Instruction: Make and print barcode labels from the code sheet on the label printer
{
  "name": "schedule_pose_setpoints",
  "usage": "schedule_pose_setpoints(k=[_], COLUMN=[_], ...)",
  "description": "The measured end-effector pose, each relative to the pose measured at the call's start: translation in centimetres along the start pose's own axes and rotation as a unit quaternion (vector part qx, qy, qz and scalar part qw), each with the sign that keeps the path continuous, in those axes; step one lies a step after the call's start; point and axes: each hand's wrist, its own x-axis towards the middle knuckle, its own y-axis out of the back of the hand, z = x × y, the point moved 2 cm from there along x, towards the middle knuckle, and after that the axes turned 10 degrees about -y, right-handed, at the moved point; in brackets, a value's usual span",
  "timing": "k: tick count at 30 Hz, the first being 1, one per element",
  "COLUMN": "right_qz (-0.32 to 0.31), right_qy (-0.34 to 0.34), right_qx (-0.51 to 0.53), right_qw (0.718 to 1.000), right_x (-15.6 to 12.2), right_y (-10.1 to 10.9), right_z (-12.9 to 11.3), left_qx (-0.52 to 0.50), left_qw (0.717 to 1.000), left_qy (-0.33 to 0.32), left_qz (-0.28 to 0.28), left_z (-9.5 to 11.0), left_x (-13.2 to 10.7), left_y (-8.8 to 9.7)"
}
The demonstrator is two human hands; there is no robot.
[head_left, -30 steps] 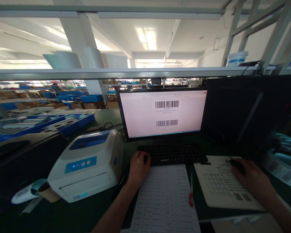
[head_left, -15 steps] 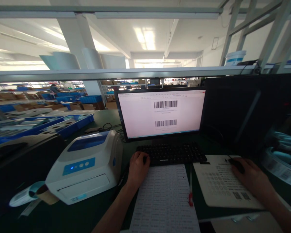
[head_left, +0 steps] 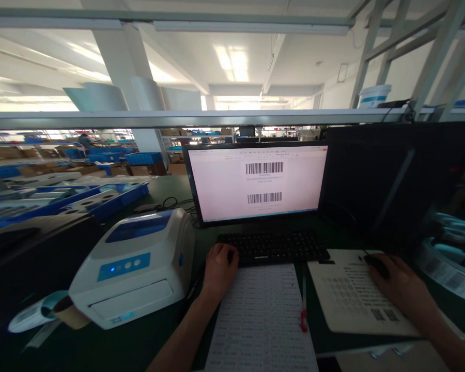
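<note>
My left hand rests on the left end of a black keyboard. Its fingers are bent over the keys and it holds nothing. On a pale printed mouse pad, my right hand is wrapped over a dark computer mouse. Behind the keyboard stands a monitor showing two barcodes on a white page. A printed sheet full of small rows lies in front of the keyboard, with a red-capped pen along its right edge.
A white label printer with a lit blue light stands at left, beside a cardboard core and a label roll. Blue trays lie farther back. At right are a big black panel and label rolls. A shelf crosses above.
The view has shifted very slightly. Both hands stay where they were on the keyboard and mouse, and the screen shows the same barcodes.
</note>
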Motion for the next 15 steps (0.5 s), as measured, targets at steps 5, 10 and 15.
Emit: schedule_pose_setpoints(k=[5,10,15], right_qz=[-0.010,0.003,0.002], right_qy=[-0.007,-0.003,0.000], right_qx=[0.002,0.004,0.001], right_qw=[1.000,1.000,1.000], right_x=[-0.09,-0.13,-0.14], right_y=[0.09,0.36,0.30], right_z=[-0.03,-0.31,-0.27], left_qx=[-0.001,0.000,0.001], left_qw=[1.000,1.000,1.000], left_qy=[-0.003,0.000,0.001], left_qz=[0.007,0.007,0.002], left_z=[0.31,0.34,0.08], left_x=[0.05,0.05,-0.04], left_y=[0.26,0.31,0.11])
